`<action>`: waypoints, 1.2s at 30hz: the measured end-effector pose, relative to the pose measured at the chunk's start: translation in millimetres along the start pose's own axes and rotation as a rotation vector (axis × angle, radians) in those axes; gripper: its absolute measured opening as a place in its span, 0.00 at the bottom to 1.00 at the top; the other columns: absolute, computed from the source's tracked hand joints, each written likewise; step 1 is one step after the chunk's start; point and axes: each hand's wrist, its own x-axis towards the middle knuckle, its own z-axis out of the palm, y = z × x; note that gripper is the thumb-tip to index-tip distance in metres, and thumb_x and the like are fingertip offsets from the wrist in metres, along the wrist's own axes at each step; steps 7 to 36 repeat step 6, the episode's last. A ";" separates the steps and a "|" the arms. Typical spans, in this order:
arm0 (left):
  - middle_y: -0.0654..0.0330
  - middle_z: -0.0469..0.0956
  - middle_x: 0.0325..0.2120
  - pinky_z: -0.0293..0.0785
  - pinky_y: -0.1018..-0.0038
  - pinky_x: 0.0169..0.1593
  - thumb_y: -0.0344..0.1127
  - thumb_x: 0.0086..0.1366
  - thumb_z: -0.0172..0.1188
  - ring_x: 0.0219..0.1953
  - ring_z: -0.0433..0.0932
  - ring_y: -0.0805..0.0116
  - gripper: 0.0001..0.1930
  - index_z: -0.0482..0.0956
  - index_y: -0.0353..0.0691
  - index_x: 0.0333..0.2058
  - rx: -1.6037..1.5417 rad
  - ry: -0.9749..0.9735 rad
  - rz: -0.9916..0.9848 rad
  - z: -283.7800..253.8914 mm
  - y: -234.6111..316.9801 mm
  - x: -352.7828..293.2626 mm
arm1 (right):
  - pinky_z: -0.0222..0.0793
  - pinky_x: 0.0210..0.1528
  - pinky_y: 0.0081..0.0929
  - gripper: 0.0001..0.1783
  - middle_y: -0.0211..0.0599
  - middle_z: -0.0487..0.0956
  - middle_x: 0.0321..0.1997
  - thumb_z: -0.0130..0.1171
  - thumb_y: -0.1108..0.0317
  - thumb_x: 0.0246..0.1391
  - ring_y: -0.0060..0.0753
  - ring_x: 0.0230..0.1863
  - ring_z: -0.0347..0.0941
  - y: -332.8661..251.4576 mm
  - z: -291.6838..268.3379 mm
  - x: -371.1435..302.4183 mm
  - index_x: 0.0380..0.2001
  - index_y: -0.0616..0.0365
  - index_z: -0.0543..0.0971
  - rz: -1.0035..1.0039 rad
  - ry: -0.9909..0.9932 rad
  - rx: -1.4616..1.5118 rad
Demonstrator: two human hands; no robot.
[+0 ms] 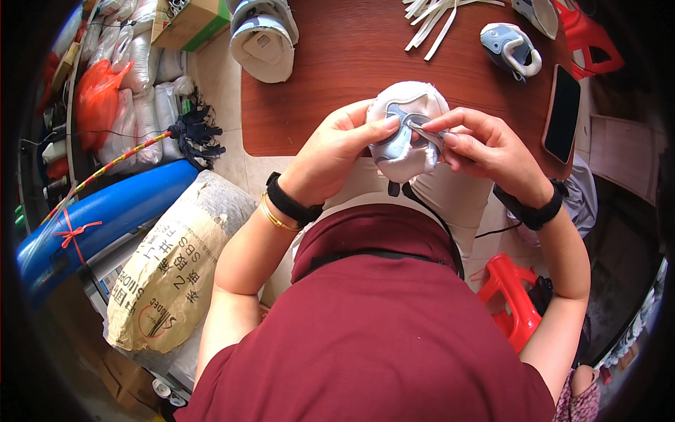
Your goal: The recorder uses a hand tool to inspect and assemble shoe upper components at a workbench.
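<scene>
My left hand (344, 141) grips the left side of a small white and grey-blue shoe upper (406, 160), thumb pressed on its face. It is held up at the near edge of the table, above my lap. My right hand (485, 144) is closed on a small silvery metal tool (426, 129), pinched between thumb and fingers. The tool's narrow end lies against the upper's opening. Its exact kind is hard to make out, as my fingers cover part of it.
The reddish-brown table (337, 112) bears stacked shoe uppers (264, 53), white strips (439, 24), another small upper (511, 50) and a phone (561, 114). Left of me are a printed sack (176, 260) and a blue roll (119, 211). A red stool (512, 299) stands at right.
</scene>
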 end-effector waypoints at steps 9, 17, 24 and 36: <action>0.59 0.83 0.41 0.74 0.73 0.53 0.37 0.70 0.57 0.44 0.80 0.73 0.18 0.72 0.35 0.55 0.090 -0.023 0.075 1.0 -2.5 3.9 | 0.64 0.31 0.15 0.15 0.23 0.75 0.24 0.54 0.70 0.66 0.12 0.27 0.67 7.2 -4.4 6.2 0.54 0.51 0.79 -0.213 0.057 -0.419; 0.59 0.83 0.41 0.74 0.73 0.53 0.37 0.70 0.57 0.44 0.80 0.73 0.18 0.72 0.35 0.55 0.090 -0.023 0.075 1.0 -2.5 3.9 | 0.64 0.31 0.15 0.15 0.23 0.75 0.24 0.54 0.70 0.66 0.12 0.27 0.67 7.2 -4.4 6.2 0.54 0.51 0.79 -0.213 0.057 -0.419; 0.59 0.83 0.41 0.74 0.73 0.53 0.37 0.70 0.57 0.44 0.80 0.73 0.18 0.72 0.35 0.55 0.090 -0.023 0.075 1.0 -2.5 3.9 | 0.64 0.31 0.15 0.15 0.23 0.75 0.24 0.54 0.70 0.66 0.12 0.27 0.67 7.2 -4.4 6.2 0.54 0.51 0.79 -0.213 0.057 -0.419; 0.59 0.83 0.41 0.74 0.73 0.53 0.37 0.70 0.57 0.44 0.80 0.73 0.18 0.72 0.35 0.55 0.090 -0.023 0.075 1.0 -2.5 3.9 | 0.64 0.31 0.15 0.15 0.23 0.75 0.24 0.54 0.70 0.66 0.12 0.27 0.67 7.2 -4.4 6.2 0.54 0.51 0.79 -0.213 0.057 -0.419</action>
